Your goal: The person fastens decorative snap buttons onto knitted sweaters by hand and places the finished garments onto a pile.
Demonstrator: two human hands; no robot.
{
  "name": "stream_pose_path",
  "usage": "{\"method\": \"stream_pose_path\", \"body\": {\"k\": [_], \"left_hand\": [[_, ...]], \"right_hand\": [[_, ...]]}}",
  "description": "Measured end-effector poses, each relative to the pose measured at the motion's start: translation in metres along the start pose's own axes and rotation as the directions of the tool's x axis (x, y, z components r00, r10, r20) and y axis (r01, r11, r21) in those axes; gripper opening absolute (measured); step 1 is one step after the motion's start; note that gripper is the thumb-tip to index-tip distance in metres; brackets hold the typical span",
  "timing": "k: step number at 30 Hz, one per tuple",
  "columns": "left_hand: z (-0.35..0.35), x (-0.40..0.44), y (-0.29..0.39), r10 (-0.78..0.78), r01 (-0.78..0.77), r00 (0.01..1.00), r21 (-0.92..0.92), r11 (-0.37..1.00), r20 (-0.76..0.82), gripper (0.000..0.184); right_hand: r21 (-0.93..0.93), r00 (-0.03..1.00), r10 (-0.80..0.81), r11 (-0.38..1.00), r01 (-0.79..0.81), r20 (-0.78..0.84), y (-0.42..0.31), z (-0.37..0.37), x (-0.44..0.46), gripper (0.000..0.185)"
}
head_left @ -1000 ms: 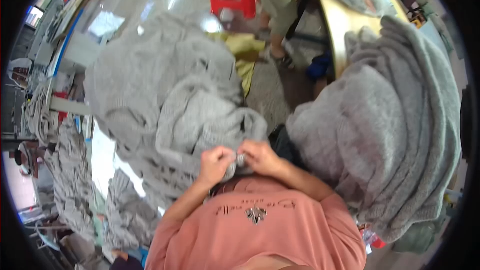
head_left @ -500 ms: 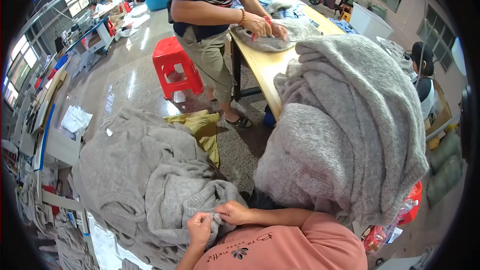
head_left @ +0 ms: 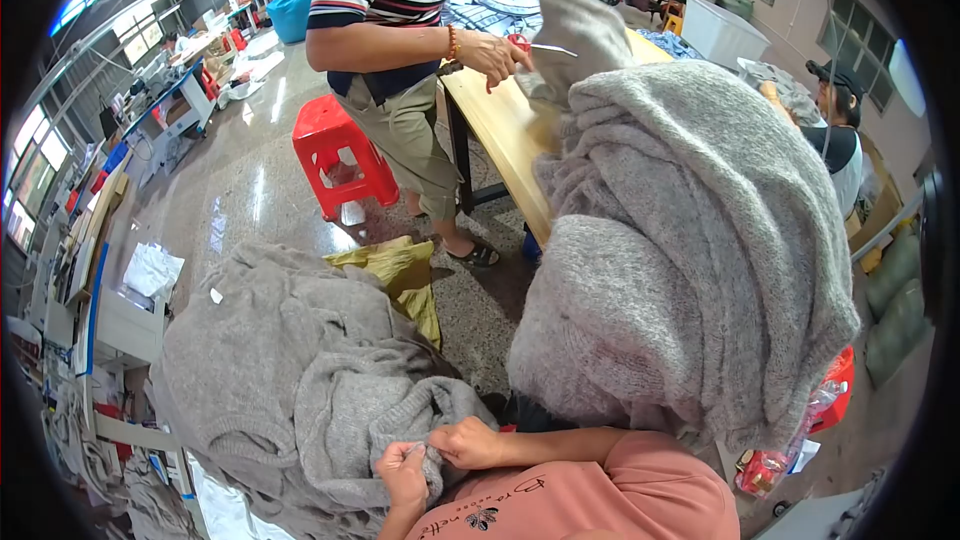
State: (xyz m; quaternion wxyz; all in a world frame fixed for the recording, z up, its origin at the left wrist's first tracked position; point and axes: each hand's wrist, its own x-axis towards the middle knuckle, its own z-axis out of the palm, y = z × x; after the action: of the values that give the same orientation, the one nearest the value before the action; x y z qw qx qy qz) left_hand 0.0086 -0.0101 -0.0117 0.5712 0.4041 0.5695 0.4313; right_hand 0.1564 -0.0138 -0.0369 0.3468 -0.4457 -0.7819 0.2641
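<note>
Grey knitted garments (head_left: 260,350) lie in a large heap at the lower left. At the heap's near edge, my left hand (head_left: 405,470) is closed, thumb against fingers, on the edge of a grey knit. Close beside it, my right hand (head_left: 468,442) pinches the same knit. The fingertips of both hands almost touch, and any small item between them is too small to tell. To the right rises a tall pile of folded grey knits (head_left: 690,250), near my right forearm.
Across the wooden table (head_left: 500,130), a co-worker in a striped shirt (head_left: 400,0) holds scissors and a grey garment. A red stool (head_left: 340,155) and yellow sack (head_left: 400,280) are on the floor. Another person in a cap (head_left: 845,130) is at the right.
The view has swung up from my chest, bringing the co-worker fully into sight. The co-worker has lifted the grey garment off the table. My hands stay together on the knit.
</note>
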Motion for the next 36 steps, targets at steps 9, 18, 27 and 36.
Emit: {"method": "stream_pose_path", "body": {"k": [9,18,27,36], "left_hand": [[0.007,0.024,-0.059,-0.018,0.012,0.989,-0.045,0.999,-0.147,0.01],[-0.005,0.029,-0.098,0.247,-0.227,0.968,0.272,0.935,-0.041,0.008],[0.001,0.024,-0.049,0.129,-0.136,0.989,0.122,0.983,0.07,0.006],[-0.016,0.03,0.031,0.563,-0.438,0.823,0.551,0.71,-0.071,0.012]], "right_hand": [[-0.076,0.988,0.143,0.986,-0.148,-0.064,0.031,0.038,-0.005,0.011],[-0.115,0.964,0.23,0.97,-0.215,0.133,0.045,0.043,-0.003,0.009],[0.062,0.984,0.079,0.996,-0.07,-0.158,0.027,0.022,0.001,0.015],[0.155,0.89,0.085,0.988,-0.016,-0.449,0.028,-0.013,0.024,0.029]]}}
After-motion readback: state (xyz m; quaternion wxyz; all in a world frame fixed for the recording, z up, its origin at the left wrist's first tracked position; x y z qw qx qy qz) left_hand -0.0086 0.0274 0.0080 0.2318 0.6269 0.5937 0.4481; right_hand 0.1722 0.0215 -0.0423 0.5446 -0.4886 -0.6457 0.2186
